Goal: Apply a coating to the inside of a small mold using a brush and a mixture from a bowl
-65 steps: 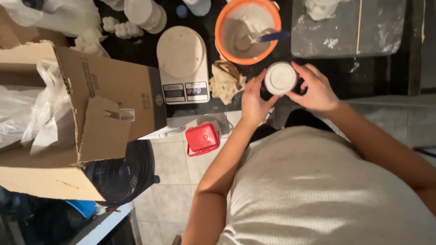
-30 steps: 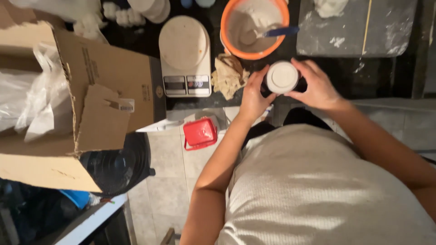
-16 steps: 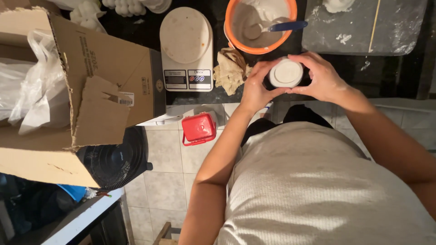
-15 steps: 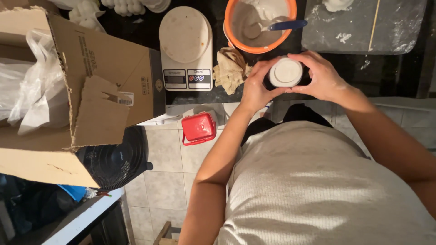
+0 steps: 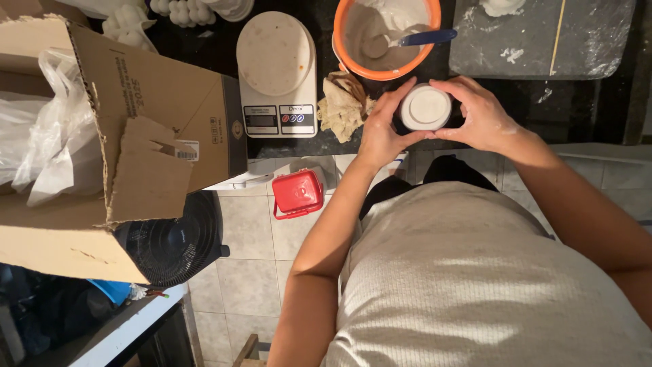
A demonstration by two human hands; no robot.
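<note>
At the far left of the frame we see an open cardboard box [image 5: 136, 129] with its flaps splayed and crumpled clear plastic bags [image 5: 41, 143] spilling from its mouth; below it, toward the lower left, a round black fan [image 5: 173, 245] sits on the tiled floor, partly under the box. Just right of the fan, a small red container [image 5: 297, 192] lies on the tiles, close under the edge of the dark countertop [image 5: 204, 47]. On that countertop, upper centre, stands a white kitchen scale [image 5: 277, 75] with a round platter, and beside its right edge lies a crumpled beige cloth [image 5: 343, 105]. Above the cloth, at the top edge, an orange bowl [image 5: 386, 68] holds pale grey paste with a blue-handled spoon [image 5: 421, 37] resting in it. Just below the bowl, right of centre, we find the small white round pot [image 5: 426, 107], held over the counter edge between both hands. Our left hand [image 5: 380, 132] curls around its left side, fingers half closed and pressing the wall; our right hand [image 5: 479, 112] wraps the right side, fingers bent over the rim. Further right, in the upper corner, a grey slab [image 5: 584, 47] smeared with white lies on the counter, a thin stick [image 5: 558, 34] across it
</note>
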